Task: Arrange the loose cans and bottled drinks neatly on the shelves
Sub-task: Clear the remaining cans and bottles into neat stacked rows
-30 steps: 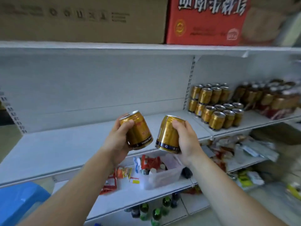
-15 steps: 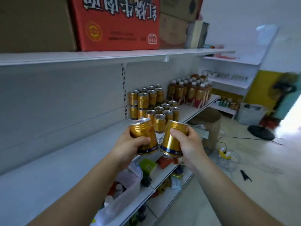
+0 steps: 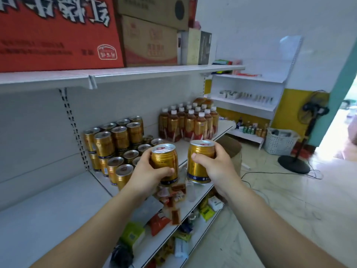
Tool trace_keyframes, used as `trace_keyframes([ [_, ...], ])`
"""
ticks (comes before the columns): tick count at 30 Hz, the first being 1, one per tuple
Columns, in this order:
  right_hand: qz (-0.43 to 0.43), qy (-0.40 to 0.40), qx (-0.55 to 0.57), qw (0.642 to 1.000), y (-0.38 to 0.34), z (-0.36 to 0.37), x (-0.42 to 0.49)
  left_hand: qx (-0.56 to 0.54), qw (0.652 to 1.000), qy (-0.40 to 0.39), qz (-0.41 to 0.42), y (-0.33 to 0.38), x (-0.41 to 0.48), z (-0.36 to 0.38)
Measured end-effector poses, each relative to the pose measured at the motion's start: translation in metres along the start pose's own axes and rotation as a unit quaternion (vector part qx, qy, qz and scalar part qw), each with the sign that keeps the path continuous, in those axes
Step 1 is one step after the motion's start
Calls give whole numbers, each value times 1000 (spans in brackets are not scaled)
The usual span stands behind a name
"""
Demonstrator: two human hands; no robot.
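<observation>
My left hand (image 3: 146,174) grips one gold can (image 3: 164,161) and my right hand (image 3: 216,169) grips a second gold can (image 3: 199,161). Both cans are held upright in front of the white shelf (image 3: 58,200), just right of a block of several gold cans (image 3: 116,144), partly stacked two high. Behind and to the right of that block stands a group of bottled drinks (image 3: 189,124) with white caps and gold-red labels.
Red and brown cartons (image 3: 58,35) sit on the top shelf. The lower shelves (image 3: 166,225) hold scattered snack packets. To the right are a brown stool (image 3: 230,149), a white basket (image 3: 280,140), a standing fan (image 3: 301,144) and cables on the floor.
The view has swung right along the shelf. Both hands have carried their cans toward the stacked gold cans, and the cans are now more upright.
</observation>
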State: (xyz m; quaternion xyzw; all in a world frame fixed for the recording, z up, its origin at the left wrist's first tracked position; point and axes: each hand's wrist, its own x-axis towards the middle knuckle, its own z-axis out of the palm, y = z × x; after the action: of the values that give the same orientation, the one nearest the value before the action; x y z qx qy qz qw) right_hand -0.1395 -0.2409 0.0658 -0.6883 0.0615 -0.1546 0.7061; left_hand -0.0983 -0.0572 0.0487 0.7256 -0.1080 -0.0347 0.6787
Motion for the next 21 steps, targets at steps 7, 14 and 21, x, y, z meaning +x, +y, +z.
trace_keyframes([
  [7, 9, -68, -20, 997, 21, -2, 100, 55, 996, 73, -20, -12, 68, 7],
  [14, -3, -125, -28, 992, 53, 38, 195, 59, 985, 160, -12, -33, 148, -9],
  [21, -15, -197, -63, 978, 71, 82, 277, 74, 969, 227, -56, -51, 188, -34],
])
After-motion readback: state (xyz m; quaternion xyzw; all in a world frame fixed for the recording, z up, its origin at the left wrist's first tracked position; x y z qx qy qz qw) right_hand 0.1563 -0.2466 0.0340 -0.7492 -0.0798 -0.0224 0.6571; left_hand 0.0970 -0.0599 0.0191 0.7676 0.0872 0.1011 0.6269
